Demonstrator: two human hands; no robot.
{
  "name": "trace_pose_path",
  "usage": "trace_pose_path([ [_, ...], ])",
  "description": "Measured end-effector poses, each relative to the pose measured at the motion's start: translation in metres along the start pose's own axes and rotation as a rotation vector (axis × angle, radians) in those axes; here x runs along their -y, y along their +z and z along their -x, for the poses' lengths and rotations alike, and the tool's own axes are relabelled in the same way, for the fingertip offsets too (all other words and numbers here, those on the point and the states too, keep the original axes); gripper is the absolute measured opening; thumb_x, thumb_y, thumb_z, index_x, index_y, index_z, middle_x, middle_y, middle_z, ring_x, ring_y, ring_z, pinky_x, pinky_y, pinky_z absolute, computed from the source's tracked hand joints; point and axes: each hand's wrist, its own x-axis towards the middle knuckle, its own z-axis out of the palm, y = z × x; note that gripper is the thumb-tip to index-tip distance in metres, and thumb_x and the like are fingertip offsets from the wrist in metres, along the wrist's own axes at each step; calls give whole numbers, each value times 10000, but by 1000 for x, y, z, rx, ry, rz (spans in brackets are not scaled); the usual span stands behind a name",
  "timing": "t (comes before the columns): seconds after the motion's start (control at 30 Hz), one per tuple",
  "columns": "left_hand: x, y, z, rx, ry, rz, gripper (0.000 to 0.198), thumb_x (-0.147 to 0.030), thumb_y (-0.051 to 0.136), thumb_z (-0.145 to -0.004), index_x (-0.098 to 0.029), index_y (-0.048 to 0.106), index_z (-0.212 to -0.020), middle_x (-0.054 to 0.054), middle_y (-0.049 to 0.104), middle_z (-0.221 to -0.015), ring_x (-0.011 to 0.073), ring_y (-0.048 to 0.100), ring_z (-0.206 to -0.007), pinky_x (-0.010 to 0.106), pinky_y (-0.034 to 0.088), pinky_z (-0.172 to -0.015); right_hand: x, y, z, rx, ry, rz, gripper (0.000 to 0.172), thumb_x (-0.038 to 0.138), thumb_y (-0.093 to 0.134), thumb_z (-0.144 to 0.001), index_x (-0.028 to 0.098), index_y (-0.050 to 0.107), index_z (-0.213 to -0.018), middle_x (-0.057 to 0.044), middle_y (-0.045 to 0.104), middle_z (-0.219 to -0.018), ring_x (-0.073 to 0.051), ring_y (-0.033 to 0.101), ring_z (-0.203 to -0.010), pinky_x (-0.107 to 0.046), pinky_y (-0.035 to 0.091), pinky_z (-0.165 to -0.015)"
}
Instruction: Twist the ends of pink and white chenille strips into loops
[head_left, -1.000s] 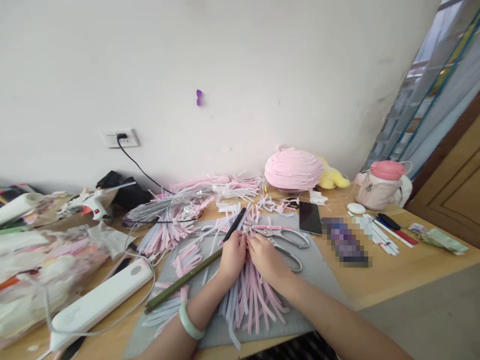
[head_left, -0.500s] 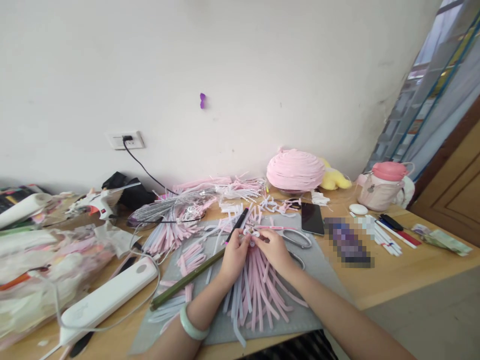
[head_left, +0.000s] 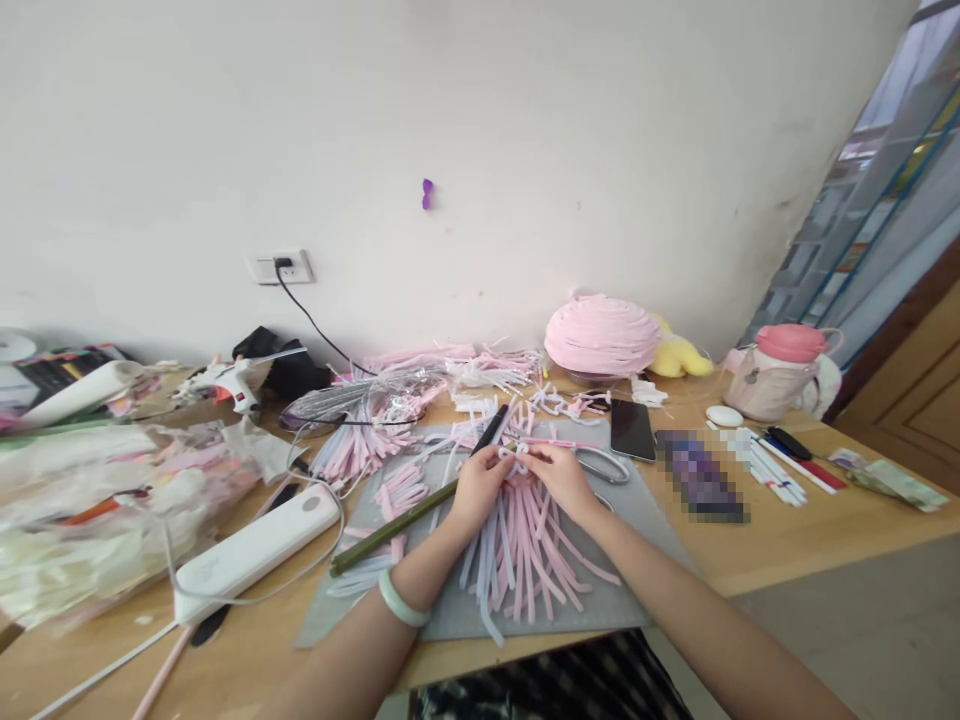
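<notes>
Between my two hands, over the middle of the grey cutting mat (head_left: 637, 560), is a small pale pipe cleaner (head_left: 514, 460) bent into loops. My left hand (head_left: 478, 490) pinches its left side, and my right hand (head_left: 562, 482) pinches the right side; both are closed at the fingertips. Below them a fan of pink and lavender pipe cleaners (head_left: 532, 565) spreads toward me. A long olive-green stick (head_left: 390, 530) slants across the mat, partly behind my left hand. Grey-handled scissors (head_left: 607, 466) lie just beyond my right hand.
To the left are a white power strip (head_left: 255, 550) with cables, a glue gun (head_left: 232, 380) and plastic bags (head_left: 112, 520). At the back stands a pink ball-like bundle (head_left: 600, 335). A phone (head_left: 631, 430), markers (head_left: 772, 475) and a pink-lidded jug (head_left: 780, 370) are on the right.
The view has shifted, so most things sit further right in it. My fingers have changed position slightly around the pipe cleaner, and its loops show more plainly between them.
</notes>
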Motion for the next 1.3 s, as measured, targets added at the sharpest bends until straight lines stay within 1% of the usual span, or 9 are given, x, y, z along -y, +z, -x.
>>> trace_pose_path([
  [0.1,-4,-2,1,48,-8,3,188,-325,608,-628,-144,583,-672,-12,589,-535,98,488,-417,223,413,-434,0,-4,-2,23,13,20,276,405,664,-612,147,578,-564,20,554,-485,-111,517,-443,-248,442,-477],
  [0.3,-1,-5,1,100,-27,-33,171,-306,601,-637,-135,600,-635,-7,588,-520,112,519,-431,234,441,-447,5,-11,1,105,32,43,249,363,614,-666,145,571,-555,17,556,-494,-102,508,-443,-240,415,-482],
  [0.53,2,-7,-4,24,-24,-39,156,-293,573,-680,-138,587,-678,-25,566,-501,94,513,-429,211,434,-461,6,-13,-3,74,-9,162,183,231,590,-667,149,528,-515,35,515,-438,-101,483,-417,-230,385,-465],
  [0.7,0,-11,-4,21,-29,-36,115,-238,589,-656,-126,611,-654,-18,591,-514,92,522,-443,217,445,-498,6,-12,-4,77,1,209,178,235,534,-700,153,518,-543,25,546,-488,-111,526,-436,-234,424,-485],
  [0.9,-2,-9,-1,12,-37,-63,134,-231,593,-666,-131,594,-578,-37,532,-406,84,463,-370,206,393,-427,4,-11,-3,108,25,302,188,261,524,-700,159,511,-542,12,568,-496,-132,559,-448,-245,450,-489],
  [1.0,-2,-7,-3,9,-38,-64,114,-223,577,-686,-124,607,-637,-40,527,-424,75,465,-378,198,397,-442,6,-11,-4,89,23,392,186,288,485,-730,156,546,-614,-7,612,-561,-144,589,-496,-246,465,-507],
  [1.13,-6,-5,-6,18,-49,-58,214,-236,574,-689,-123,578,-871,-18,592,-593,83,519,-419,213,429,-453,22,-33,-29,-13,-1,612,208,297,457,-741,154,591,-671,-27,632,-586,-159,599,-546,-238,439,-523],
  [1.23,-14,-10,-8,12,-42,-78,240,-271,545,-715,-125,543,-905,4,609,-685,69,512,-409,202,415,-428,40,-65,-67,-97,-7,819,176,284,511,-696,158,607,-618,-48,644,-600,-193,606,-633,-247,404,-557],
  [1.3,-26,-23,-11,-2,-26,-162,234,-278,525,-733,-126,537,-911,12,618,-717,62,510,-414,188,396,-414,47,-85,-94,-93,46,935,156,222,537,-658,151,596,-531,-61,634,-547,-200,605,-611,-248,389,-548],
])
